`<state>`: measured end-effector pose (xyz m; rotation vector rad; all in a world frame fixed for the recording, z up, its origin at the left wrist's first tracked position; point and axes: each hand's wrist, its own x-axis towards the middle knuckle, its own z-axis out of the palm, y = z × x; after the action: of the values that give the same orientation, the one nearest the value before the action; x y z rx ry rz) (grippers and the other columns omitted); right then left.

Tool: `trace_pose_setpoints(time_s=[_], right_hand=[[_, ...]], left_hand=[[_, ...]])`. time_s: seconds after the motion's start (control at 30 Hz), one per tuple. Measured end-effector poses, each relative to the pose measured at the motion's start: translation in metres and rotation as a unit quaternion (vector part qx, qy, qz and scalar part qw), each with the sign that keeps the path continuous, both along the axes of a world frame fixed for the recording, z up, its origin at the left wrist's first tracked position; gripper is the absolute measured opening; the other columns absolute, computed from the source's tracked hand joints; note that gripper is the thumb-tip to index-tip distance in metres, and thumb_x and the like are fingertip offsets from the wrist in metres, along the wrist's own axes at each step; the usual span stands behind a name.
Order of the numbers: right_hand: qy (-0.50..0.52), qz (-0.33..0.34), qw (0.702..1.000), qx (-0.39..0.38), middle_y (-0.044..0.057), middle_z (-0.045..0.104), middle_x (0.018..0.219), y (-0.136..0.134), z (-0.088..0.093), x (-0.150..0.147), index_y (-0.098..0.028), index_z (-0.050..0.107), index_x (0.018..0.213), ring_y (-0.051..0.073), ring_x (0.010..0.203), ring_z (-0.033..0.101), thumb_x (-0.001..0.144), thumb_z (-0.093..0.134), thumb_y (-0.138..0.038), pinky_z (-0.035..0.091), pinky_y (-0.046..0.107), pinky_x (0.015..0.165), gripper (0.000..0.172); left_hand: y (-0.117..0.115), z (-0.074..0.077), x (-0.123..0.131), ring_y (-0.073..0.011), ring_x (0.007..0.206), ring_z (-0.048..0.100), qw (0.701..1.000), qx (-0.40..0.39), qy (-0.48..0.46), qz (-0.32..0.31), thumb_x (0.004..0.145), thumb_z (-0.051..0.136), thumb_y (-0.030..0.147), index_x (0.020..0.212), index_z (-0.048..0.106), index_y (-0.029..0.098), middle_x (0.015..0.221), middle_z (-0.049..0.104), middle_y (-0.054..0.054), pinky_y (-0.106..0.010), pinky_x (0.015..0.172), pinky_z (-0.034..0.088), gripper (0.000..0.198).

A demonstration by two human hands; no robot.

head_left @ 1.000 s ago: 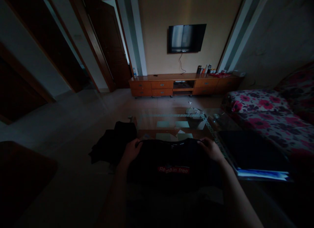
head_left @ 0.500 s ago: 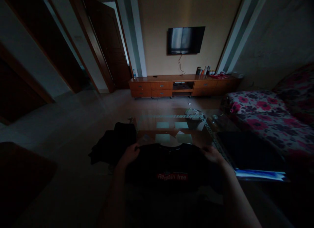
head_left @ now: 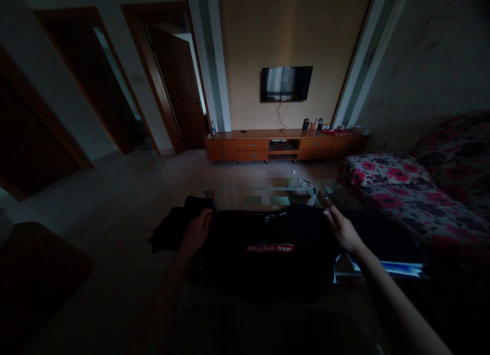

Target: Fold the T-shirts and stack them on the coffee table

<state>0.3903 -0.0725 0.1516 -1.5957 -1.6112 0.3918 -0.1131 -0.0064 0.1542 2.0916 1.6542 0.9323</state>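
A black T-shirt (head_left: 268,265) with a red "Remain free" patch lies spread in front of me over the near end of a glass coffee table (head_left: 268,196). My left hand (head_left: 197,231) grips the shirt at its left shoulder, fingers closed on the cloth. Pinching the right shoulder is my right hand (head_left: 342,228). The room is dim, so the fingertips are hard to make out.
A heap of dark clothing (head_left: 172,227) lies left of the table. A dark folder on blue-white papers (head_left: 386,255) sits to the right. A floral sofa (head_left: 413,192) stands at the right, a wooden TV cabinet (head_left: 283,145) and wall TV (head_left: 286,83) at the back.
Both hands have pushed the shirt forward and wider apart, so it covers more of the glass table. My head has tilted up, showing more of the room.
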Motion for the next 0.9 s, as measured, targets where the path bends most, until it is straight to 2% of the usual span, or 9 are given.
trace_pose_setpoints(time_s=[0.1,0.23,0.37,0.43,0.53,0.63,0.73,0.8,0.9], right_hand=[[-0.011,0.035,0.999,0.003,0.006,0.069,0.087,-0.01,0.055,0.005,-0.024,0.058,0.098,0.022,0.078,0.064,0.09,0.05,-0.067,0.052,0.031,0.073,0.044],[-0.059,0.116,0.988,-0.08,0.005,0.07,0.081,-0.021,0.109,0.017,-0.021,0.067,0.088,0.022,0.074,0.064,0.078,0.064,-0.072,0.052,0.03,0.065,0.052],[-0.108,0.091,0.99,0.013,0.005,0.067,0.076,-0.021,0.144,0.025,-0.023,0.065,0.084,0.021,0.069,0.061,0.086,0.048,-0.076,0.049,0.033,0.065,0.056],[-0.125,0.061,0.988,0.06,0.006,0.066,0.076,-0.018,0.154,0.027,-0.023,0.062,0.085,0.021,0.069,0.061,0.089,0.043,-0.075,0.048,0.033,0.066,0.055],[-0.148,0.064,0.985,0.063,0.008,0.066,0.077,-0.012,0.162,0.027,-0.023,0.06,0.086,0.022,0.072,0.062,0.09,0.041,-0.072,0.048,0.033,0.069,0.052],[-0.143,0.06,0.985,0.077,0.008,0.065,0.078,-0.009,0.167,0.027,-0.023,0.059,0.087,0.023,0.076,0.062,0.089,0.041,-0.074,0.048,0.033,0.072,0.054],[-0.117,0.055,0.987,0.1,0.005,0.064,0.077,-0.015,0.176,0.028,-0.024,0.059,0.083,0.02,0.073,0.06,0.087,0.042,-0.078,0.049,0.031,0.07,0.057],[-0.094,0.077,0.989,0.079,0.004,0.064,0.076,-0.022,0.185,0.029,-0.023,0.06,0.082,0.019,0.072,0.06,0.085,0.047,-0.079,0.048,0.028,0.065,0.058],[-0.074,0.133,0.988,-0.015,0.003,0.065,0.073,-0.036,0.199,0.033,-0.021,0.064,0.08,0.016,0.065,0.059,0.082,0.056,-0.078,0.045,0.025,0.055,0.058]], left_hand=[[-0.012,0.044,-0.008,-0.025,0.1,0.068,0.999,0.029,0.021,0.013,0.1,0.032,0.046,0.121,0.056,0.027,0.11,0.07,-0.005,-0.035,0.092,0.048,0.037],[-0.023,0.096,-0.019,-0.0253,0.103,0.066,0.997,0.057,0.05,-0.006,0.1,0.032,0.048,0.121,0.057,0.026,0.113,0.07,-0.006,-0.035,0.095,0.047,0.039],[-0.028,0.135,-0.026,-0.0234,0.098,0.066,0.992,0.113,0.054,-0.003,0.1,0.032,0.049,0.119,0.056,0.024,0.109,0.069,-0.004,-0.031,0.092,0.047,0.039],[-0.026,0.146,-0.026,-0.0234,0.089,0.066,0.99,0.121,0.075,0.019,0.1,0.031,0.05,0.117,0.056,0.024,0.099,0.069,-0.004,-0.032,0.086,0.048,0.04],[-0.02,0.155,-0.026,-0.023,0.081,0.066,0.989,0.093,0.11,0.012,0.099,0.032,0.053,0.109,0.059,0.024,0.088,0.068,-0.003,-0.031,0.08,0.048,0.041],[-0.021,0.161,-0.029,-0.0228,0.085,0.066,0.993,0.037,0.097,-0.054,0.094,0.039,0.06,0.099,0.063,0.022,0.092,0.071,-0.004,-0.03,0.079,0.05,0.045],[-0.032,0.173,-0.036,-0.024,0.088,0.069,0.982,-0.111,0.053,-0.145,0.084,0.056,0.065,0.103,0.068,0.022,0.1,0.075,-0.004,-0.029,0.073,0.054,0.049],[-0.043,0.184,-0.042,-0.025,0.087,0.071,0.966,-0.192,0.036,-0.168,0.075,0.068,0.062,0.106,0.071,0.023,0.102,0.076,-0.003,-0.029,0.07,0.056,0.05],[-0.054,0.197,-0.054,-0.0271,0.084,0.072,0.96,-0.231,0.03,-0.154,0.062,0.079,0.056,0.096,0.076,0.025,0.094,0.078,-0.002,-0.031,0.07,0.058,0.046]])
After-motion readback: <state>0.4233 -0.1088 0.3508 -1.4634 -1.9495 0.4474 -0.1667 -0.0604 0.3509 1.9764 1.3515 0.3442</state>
